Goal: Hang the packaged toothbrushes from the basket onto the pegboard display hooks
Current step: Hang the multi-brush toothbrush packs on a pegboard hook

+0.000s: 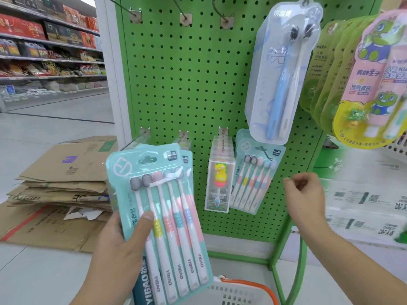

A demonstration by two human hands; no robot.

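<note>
While the left hand (120, 243) grips a teal five-brush toothbrush pack (163, 216) by its lower left edge — thumb pressed across the front, fingers hidden behind — a second identical pack shows just behind it, its edge peeking out along the right side. Whether the hand holds both cannot be told for certain. Below the grip, the white mesh basket (240, 293) with an orange handle sits on the floor at the bottom edge of the head view.

Up and to the right of the grip stands the green pegboard (198, 84). On its lower row hang a clear boxed child's toothbrush with a yellow dinosaur (218, 183) and, just beside it, more teal five-brush packs (255, 179). Above those hangs a clear two-brush pack with blue and white handles (284, 73); three bare hooks (185, 17) run along the top row.

The right hand (305, 192) hovers free, fingers curled and holding nothing, just right of the hung teal packs.

Left of the grip — flattened cardboard boxes (61, 183) stacked on the floor.
</note>
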